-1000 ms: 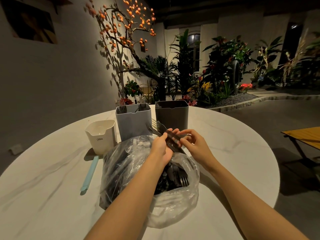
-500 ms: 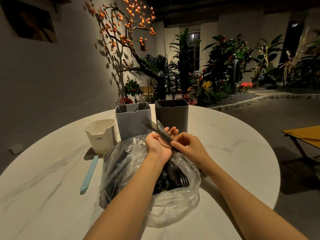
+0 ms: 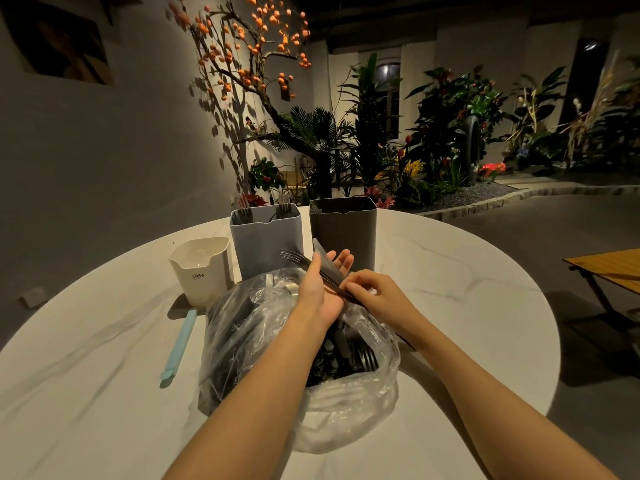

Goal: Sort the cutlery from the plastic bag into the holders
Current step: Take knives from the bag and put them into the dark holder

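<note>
A clear plastic bag (image 3: 349,407) full of dark cutlery lies on the round white table (image 3: 450,271). Above its mouth my left hand (image 3: 320,289) is turned palm up with straight fingers, and a dark fork (image 3: 294,258) and a knife lie across the palm. My right hand (image 3: 375,289) pinches the handles of these pieces at the palm's right side. Behind the bag stand a grey-blue holder (image 3: 265,237) with fork heads showing, a dark holder (image 3: 343,230) and a small white holder (image 3: 201,268).
A light blue stick (image 3: 178,344) lies on the table left of the bag. Plants and a tree with orange fruit stand beyond the table. A wooden table edge (image 3: 609,265) is at the far right.
My left hand has opened from a curled grip to a flat palm. My right hand has slid down the cutlery handles toward the left palm.
</note>
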`<state>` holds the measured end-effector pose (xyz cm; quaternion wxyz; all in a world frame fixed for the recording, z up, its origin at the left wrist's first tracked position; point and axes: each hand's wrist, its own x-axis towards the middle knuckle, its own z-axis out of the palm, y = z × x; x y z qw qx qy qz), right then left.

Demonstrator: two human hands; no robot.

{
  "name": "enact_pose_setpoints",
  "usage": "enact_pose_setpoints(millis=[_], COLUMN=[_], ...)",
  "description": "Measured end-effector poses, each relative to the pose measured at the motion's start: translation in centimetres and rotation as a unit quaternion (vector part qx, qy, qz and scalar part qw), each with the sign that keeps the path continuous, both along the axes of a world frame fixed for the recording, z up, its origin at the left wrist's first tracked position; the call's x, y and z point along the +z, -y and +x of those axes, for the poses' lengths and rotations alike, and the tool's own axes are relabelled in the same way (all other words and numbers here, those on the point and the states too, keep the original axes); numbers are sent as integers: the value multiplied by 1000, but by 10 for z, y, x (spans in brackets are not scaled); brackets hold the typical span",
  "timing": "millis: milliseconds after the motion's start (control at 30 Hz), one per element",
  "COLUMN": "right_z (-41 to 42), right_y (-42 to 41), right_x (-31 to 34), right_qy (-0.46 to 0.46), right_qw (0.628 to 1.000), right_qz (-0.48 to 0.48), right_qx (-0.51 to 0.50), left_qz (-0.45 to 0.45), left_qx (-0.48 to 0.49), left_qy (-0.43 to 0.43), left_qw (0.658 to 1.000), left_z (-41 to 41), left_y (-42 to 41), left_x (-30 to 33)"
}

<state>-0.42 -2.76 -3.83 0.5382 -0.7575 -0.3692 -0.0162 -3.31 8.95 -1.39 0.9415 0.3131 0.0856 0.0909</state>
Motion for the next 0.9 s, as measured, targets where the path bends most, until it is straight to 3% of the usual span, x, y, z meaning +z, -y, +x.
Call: enact_pose_setpoints(millis=[267,433,567,667,733,900], right_z=[2,1,2,7,9,5], right_y=[2,5,5,3,5,8], right_x=[-3,4,5,0,0,12], right_qy=[-68,-104,-93,-28,-4,-55], right_qw=[997,994,995,995,994,977], right_qz=[-3,19,6,-6,29,176], right_qx=[-43,11,-22,-91,-109,-109], left_qz=[43,130,179,232,239,237], left_qx=[-15,-21,18,94,129,134], left_qy=[20,1,-25,-63,-42,0], left_qw=[999,991,983,966,961,962], left_z=[-1,0,0,0,1,-2], left_y=[0,4,11,16,16,17], left_x=[0,-1,0,-1,-2,0])
